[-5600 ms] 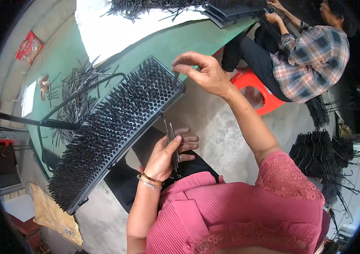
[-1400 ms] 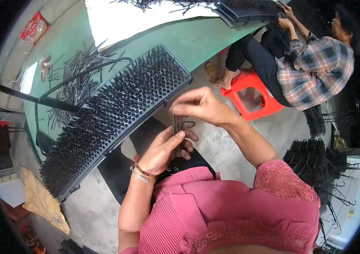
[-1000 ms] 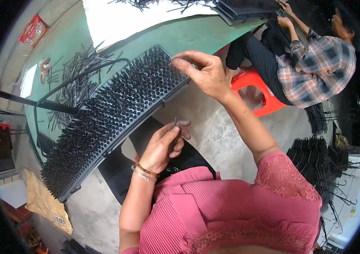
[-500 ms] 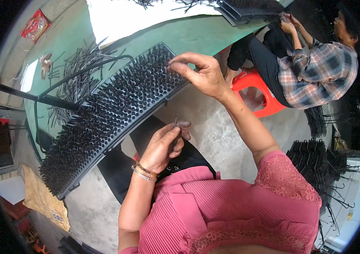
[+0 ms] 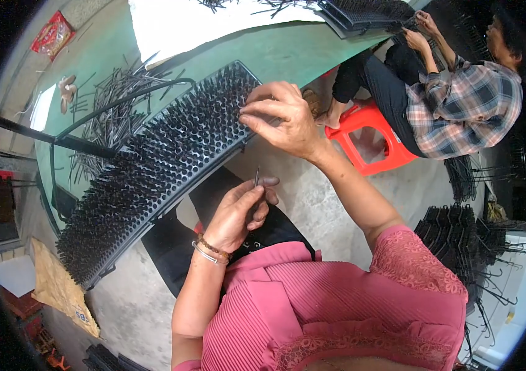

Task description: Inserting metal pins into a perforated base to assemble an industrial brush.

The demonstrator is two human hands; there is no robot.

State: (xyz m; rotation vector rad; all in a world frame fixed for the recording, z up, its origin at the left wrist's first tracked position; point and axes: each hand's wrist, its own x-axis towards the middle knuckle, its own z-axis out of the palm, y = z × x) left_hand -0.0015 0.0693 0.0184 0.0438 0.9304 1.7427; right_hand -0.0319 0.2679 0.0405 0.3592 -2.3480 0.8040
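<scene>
A long black rack (image 5: 152,220) slants in front of me, its holed face bristling with rows of short black pins (image 5: 164,148). At its right end is my right hand (image 5: 284,120), thumb and fingertips pinched together among the pins; whatever they hold is too small to make out. My left hand (image 5: 238,213) is closed below the rack, above my lap. A thin dark pin (image 5: 257,175) sticks up between its thumb and forefinger, and the palm side is hidden.
Loose dark rods (image 5: 111,114) lie heaped on the green table (image 5: 288,59) behind the rack. A black metal bar (image 5: 84,145) reaches over them. At right, a co-worker in a plaid shirt (image 5: 473,108) sits by a red stool (image 5: 380,164). Black hooked racks (image 5: 451,235) stand lower right.
My right hand has shifted slightly left and down along the pins. My left hand stays in place. The co-worker's hands have moved apart.
</scene>
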